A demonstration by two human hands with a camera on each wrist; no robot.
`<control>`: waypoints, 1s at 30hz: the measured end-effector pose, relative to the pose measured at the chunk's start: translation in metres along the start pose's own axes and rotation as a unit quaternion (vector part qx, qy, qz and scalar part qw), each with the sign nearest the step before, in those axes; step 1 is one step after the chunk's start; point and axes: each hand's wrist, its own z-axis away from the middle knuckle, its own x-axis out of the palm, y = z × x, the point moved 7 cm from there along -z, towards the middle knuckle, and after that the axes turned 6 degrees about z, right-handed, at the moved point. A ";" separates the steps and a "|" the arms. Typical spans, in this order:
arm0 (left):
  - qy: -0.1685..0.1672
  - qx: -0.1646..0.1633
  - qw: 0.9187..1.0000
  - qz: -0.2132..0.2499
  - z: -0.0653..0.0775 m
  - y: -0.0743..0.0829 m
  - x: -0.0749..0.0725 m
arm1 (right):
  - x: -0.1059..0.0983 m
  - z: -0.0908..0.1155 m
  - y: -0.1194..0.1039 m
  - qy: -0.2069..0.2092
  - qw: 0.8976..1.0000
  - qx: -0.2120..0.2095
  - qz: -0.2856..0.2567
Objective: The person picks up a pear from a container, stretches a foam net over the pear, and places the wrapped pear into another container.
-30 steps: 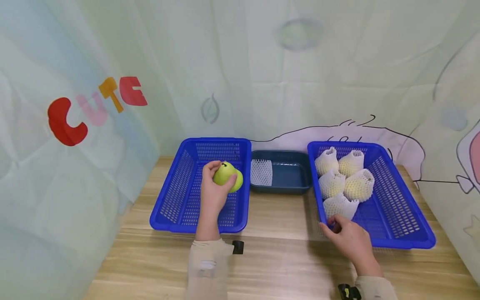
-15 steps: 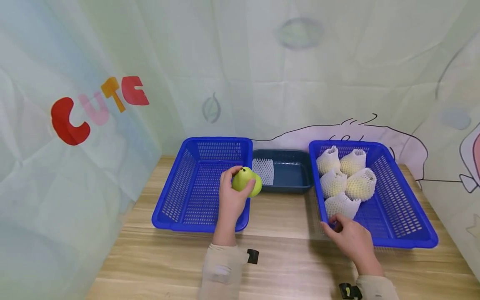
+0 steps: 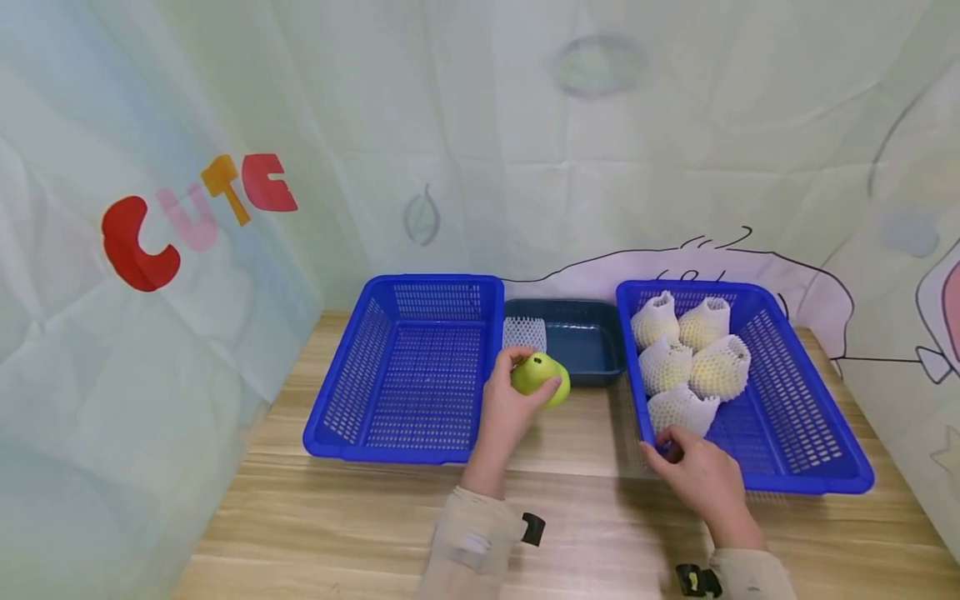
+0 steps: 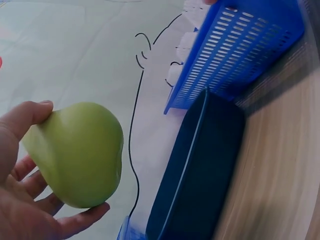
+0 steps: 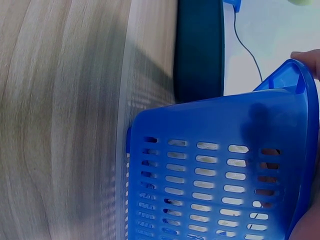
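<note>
A yellow-green pear (image 3: 542,382) is held in my left hand (image 3: 512,407), above the table between the two blue baskets. In the left wrist view the thumb lies on top of the pear (image 4: 82,155) and the fingers curl beneath it. My right hand (image 3: 701,477) grips the near left corner of the right blue basket (image 3: 813,483). Through the slots of that basket (image 5: 210,115), the right wrist view shows fingers behind the wall. Several pears in white foam nets (image 3: 720,367) sit along the basket's left side. The nearest netted pear (image 3: 681,410) is just beyond my right hand.
A dark teal tray (image 3: 581,379) stands between the baskets, with a flat white foam net (image 3: 525,332) at its left end. The left blue basket (image 3: 401,455) stands on the wooden table (image 3: 330,525). A printed curtain (image 3: 525,200) hangs behind and at the sides.
My left hand has carried the pear rightward out from over the left basket to a place in front of the tray. The right hand keeps its hold on the right basket.
</note>
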 end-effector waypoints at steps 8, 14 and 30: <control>-0.009 -0.017 0.998 -0.053 0.004 -0.008 0.012 | 0.000 0.000 -0.001 -0.003 1.000 -0.001 -0.003; 0.008 -0.006 0.997 -0.077 0.007 -0.015 0.020 | -0.001 0.001 -0.002 0.003 1.000 -0.003 -0.003; -0.016 -0.060 0.989 -0.135 0.019 -0.070 0.044 | 0.000 0.000 -0.001 0.004 1.000 -0.002 0.001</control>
